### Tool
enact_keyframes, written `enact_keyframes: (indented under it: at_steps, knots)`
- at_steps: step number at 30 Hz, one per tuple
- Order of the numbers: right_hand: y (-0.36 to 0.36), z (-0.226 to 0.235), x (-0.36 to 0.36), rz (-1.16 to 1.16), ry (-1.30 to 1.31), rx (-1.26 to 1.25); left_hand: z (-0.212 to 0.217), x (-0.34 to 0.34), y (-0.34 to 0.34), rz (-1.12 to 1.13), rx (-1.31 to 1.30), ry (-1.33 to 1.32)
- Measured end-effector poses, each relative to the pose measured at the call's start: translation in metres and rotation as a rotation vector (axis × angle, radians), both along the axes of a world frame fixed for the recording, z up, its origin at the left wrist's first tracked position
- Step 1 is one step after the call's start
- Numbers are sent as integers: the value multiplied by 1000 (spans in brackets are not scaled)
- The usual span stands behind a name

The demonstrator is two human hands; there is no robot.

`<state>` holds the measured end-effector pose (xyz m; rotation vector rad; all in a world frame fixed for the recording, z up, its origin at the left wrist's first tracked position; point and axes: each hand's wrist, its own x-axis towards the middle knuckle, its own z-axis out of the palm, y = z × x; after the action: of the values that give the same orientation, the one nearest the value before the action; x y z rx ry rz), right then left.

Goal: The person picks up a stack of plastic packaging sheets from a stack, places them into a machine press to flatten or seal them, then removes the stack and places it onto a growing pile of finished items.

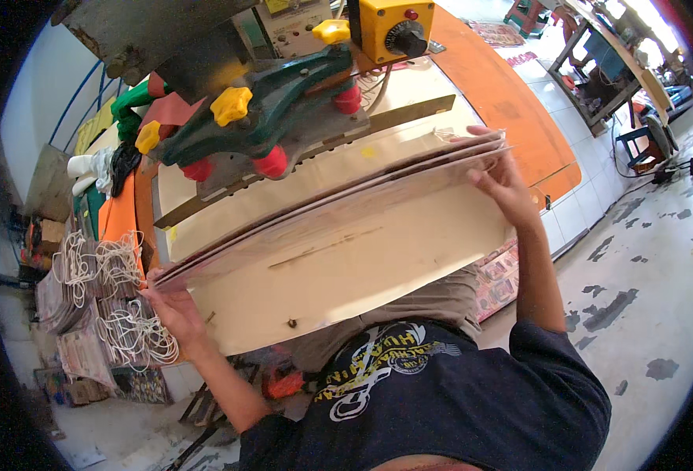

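Note:
My left hand [175, 318] grips the near-left end of a stack of long, thin flat sheets [327, 216]. At the other end my right hand [507, 188] is closed around the same stack, with the thumb on the near face. The sheets stand on edge, slightly fanned at the right, over a cream work surface [362, 275]. Just beyond them a long metal bar [409, 116] crosses under a dark green machine frame [283, 98]. A bit of white cord shows by the stack's far right; what it joins is unclear.
The machine carries yellow knobs [231, 106], red cylinders [271, 162] and a yellow control box [397, 30]. Bundles with white cords [134, 334] are piled at the left. An orange tabletop [519, 125] curves round the right. A workbench [597, 63] stands farther off.

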<state>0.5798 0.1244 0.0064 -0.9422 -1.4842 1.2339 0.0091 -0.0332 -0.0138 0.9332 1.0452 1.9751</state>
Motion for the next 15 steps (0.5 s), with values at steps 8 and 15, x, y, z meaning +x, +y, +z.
enact_keyframes:
  at_steps: [8, 15]
  knots:
    - [14, -14, -25, -81, -11, 11, 7, -4, 21, 204, -50, 28]
    - [17, 5, -47, -103, 49, 4, 19, -12, 25, 218, -80, 15]
